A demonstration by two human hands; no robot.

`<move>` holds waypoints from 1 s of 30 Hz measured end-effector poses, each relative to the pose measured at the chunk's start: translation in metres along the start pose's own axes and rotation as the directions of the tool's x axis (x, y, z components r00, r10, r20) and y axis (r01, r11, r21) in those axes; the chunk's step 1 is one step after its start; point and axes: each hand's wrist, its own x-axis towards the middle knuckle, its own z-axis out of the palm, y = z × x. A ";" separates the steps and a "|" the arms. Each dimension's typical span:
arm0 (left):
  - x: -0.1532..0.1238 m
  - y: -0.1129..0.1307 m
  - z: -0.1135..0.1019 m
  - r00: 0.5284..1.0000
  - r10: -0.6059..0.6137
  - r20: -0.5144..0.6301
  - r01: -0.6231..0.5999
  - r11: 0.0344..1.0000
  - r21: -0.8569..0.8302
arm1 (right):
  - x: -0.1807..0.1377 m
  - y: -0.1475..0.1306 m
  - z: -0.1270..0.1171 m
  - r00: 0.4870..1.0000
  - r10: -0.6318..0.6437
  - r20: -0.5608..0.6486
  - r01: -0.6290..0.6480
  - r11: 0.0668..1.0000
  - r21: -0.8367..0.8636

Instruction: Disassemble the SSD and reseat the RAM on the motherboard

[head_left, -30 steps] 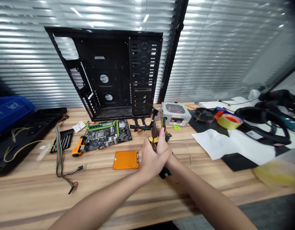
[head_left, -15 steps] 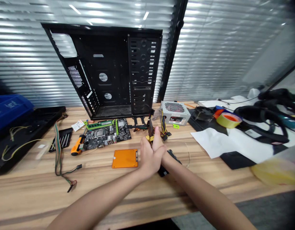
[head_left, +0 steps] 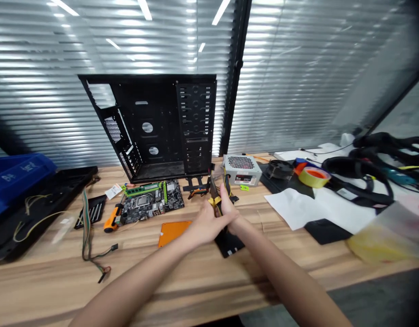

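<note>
Both my hands meet above the middle of the wooden table (head_left: 202, 290). My left hand (head_left: 204, 223) and my right hand (head_left: 229, 209) are closed together on a bundle of yellow and black power cables (head_left: 216, 196). The cables run back to the grey power supply (head_left: 242, 170). Just below my hands lies a black flat drive (head_left: 231, 243), partly hidden. An orange drive (head_left: 171, 230) lies to the left of my left hand.
An open black computer case (head_left: 155, 122) stands at the back. A motherboard (head_left: 150, 199), an orange screwdriver (head_left: 111, 220) and a loose cable (head_left: 86, 227) lie left. White paper (head_left: 298, 206), a tape roll (head_left: 313, 176) and black cables (head_left: 369, 177) are on the right.
The camera tilted up, so everything sits lower in view. My hands stayed closed together on the cable bundle and shifted slightly toward the power supply.
</note>
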 end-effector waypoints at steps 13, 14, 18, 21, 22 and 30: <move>0.019 0.027 -0.077 0.919 0.392 -0.054 -0.259 0.699 0.666 | -0.015 0.001 0.004 0.936 0.274 0.222 -0.313 0.935 0.166; 0.024 0.023 -0.079 0.941 0.337 -0.019 -0.239 0.706 0.666 | -0.015 0.003 0.005 0.948 0.234 0.215 -0.265 0.956 0.128; 0.039 0.008 -0.082 0.960 0.246 0.135 -0.279 0.793 0.541 | -0.013 0.011 0.008 0.949 0.226 0.220 -0.240 0.970 0.039; 0.046 0.001 -0.082 0.943 0.261 0.207 -0.318 0.891 0.325 | -0.012 0.015 0.010 0.949 0.238 0.204 -0.262 0.960 0.097; 0.048 0.000 -0.082 0.937 0.268 0.223 -0.319 0.918 0.236 | -0.012 0.016 0.009 0.952 0.231 0.199 -0.257 0.960 0.112; 0.048 -0.004 -0.077 0.949 0.286 0.132 -0.287 0.958 -0.013 | -0.015 0.013 0.008 0.968 0.129 0.217 -0.155 0.982 0.107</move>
